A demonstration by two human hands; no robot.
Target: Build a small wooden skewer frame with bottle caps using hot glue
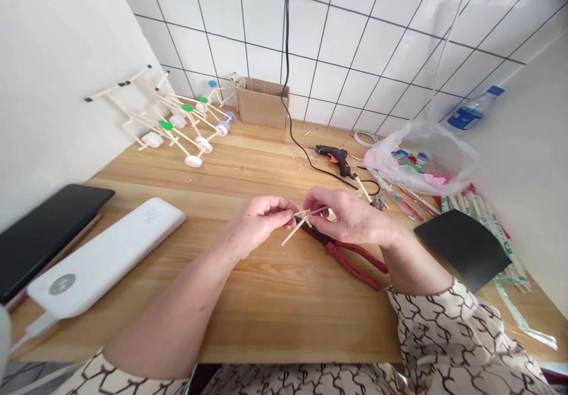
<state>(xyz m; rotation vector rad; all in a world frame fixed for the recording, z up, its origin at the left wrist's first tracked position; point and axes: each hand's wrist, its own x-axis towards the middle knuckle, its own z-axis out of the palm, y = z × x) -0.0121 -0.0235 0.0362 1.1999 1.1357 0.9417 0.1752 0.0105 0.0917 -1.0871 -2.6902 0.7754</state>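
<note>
Between both hands, above the middle of the table, is a small frame of thin wooden sticks (291, 233). My left hand (261, 220) pinches one end of it between thumb and fingers. On the other side my right hand (344, 214) is closed on another part of the sticks, its fingers partly hiding the joint. One stick slants down to the left, free at its tip. Right below the hands lie red-handled pliers (355, 260), their dark jaws partly covered. Farther back rests a black glue gun (335, 157) with an orange trigger.
Stick models with bottle-cap wheels (177, 120) stand at the back left beside a cardboard box (262, 104). A white power bank (110, 253) and a phone (48, 229) lie left. At right are a bag of caps (426, 158), black sheet (464, 247), bottle (473, 111) and tape roll (365, 138).
</note>
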